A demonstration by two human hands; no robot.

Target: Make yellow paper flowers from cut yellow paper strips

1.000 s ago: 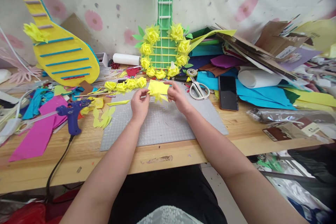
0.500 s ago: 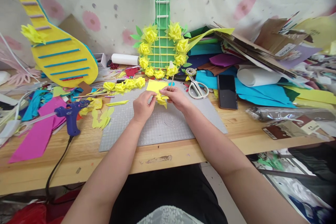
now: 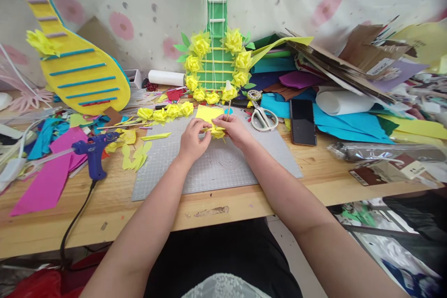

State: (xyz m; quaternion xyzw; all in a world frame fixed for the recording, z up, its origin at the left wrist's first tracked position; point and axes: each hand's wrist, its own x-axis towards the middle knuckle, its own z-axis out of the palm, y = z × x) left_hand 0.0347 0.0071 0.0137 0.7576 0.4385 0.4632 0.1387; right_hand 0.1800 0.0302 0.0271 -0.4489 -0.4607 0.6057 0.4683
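Note:
Above the grey cutting mat (image 3: 223, 172), my right hand (image 3: 235, 129) grips a thin wooden stick (image 3: 228, 109) along with a yellow paper flower (image 3: 218, 132). My left hand (image 3: 195, 137) is pinched at the flower's left side, thumb and index finger close together on the paper. Both hands partly hide the flower. Just beyond them a square yellow paper sheet (image 3: 207, 112) lies on the mat. A row of finished yellow paper flowers (image 3: 165, 112) sits at the mat's back left.
A blue glue gun (image 3: 93, 151) stands at left among paper scraps. Scissors (image 3: 263, 118) and a black phone (image 3: 303, 122) lie at right. Behind stand a green paper guitar (image 3: 218, 70) ringed with yellow flowers and a yellow paper lute-like instrument (image 3: 89, 77).
My left hand has shifted slightly right and its fingers have curled more. The flower's lower petals, which hung down before, now look gathered up between my hands.

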